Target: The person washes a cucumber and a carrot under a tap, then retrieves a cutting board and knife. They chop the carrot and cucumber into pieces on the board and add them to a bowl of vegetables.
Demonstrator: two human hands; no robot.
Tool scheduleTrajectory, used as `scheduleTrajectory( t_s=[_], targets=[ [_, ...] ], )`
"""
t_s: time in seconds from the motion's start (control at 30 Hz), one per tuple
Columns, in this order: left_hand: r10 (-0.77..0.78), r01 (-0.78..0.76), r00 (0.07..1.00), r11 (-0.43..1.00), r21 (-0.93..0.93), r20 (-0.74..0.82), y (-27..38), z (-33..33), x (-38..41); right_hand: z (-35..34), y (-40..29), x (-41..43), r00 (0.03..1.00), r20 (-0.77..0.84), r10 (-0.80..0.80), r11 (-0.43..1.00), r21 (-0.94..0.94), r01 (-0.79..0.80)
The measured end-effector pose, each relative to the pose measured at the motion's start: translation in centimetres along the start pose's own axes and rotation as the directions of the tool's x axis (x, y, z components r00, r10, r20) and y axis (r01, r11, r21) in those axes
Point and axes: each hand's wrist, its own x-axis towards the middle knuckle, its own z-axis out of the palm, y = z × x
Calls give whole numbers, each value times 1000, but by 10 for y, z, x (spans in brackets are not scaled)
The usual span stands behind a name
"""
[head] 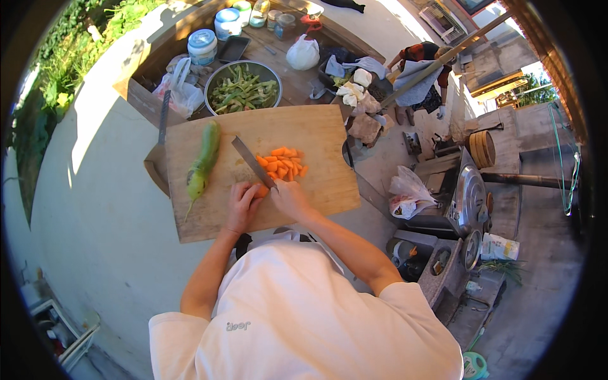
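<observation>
On a wooden cutting board (313, 204) my right hand (290, 198) grips a kitchen knife (250, 157), its blade slanting away to the upper left. My left hand (243, 204) presses a piece of carrot (261, 191) against the board, close beside the blade; the fingers cover part of it. Just past the knife, to its right, lies a pile of cut carrot chunks (285, 164). A long green vegetable (204, 159) with a thin stem rests along the board's left side, apart from both hands. The knife's handle is hidden inside my right hand.
Beyond the board stands a metal bowl (243, 88) of sliced green vegetables. Jars (203, 46) and a tied white plastic bag (303, 53) sit on the wooden surface behind. At the upper right a person (420, 71) bends over. A lidded metal pot (469, 199) is at the right.
</observation>
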Motion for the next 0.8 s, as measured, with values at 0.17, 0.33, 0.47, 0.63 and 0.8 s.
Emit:
scheduleTrajectory(
  t_s=[0.17,0.33,0.47,0.63,0.8],
  targets=[
    [-49,47,998,998,-43,-48,-4,7,-5,-50,-20,-27,988,124,96,995,11,-98],
    [-36,35,999,999,-21,-10,-5,3,-5,-72,-18,-48,933,328,148,989,-72,-132],
    [-58,57,998,998,-36,-26,-5,4,-3,-46,-21,-32,955,263,139,989,-81,-121],
    [-6,6,1000,1000,0,-7,-4,1,2,1,-7,-4,989,101,108,994,-39,-104],
    [33,-30,998,998,-64,48,-11,-5,12,-11,5,-7,995,1,96,995,33,-96]
  ],
)
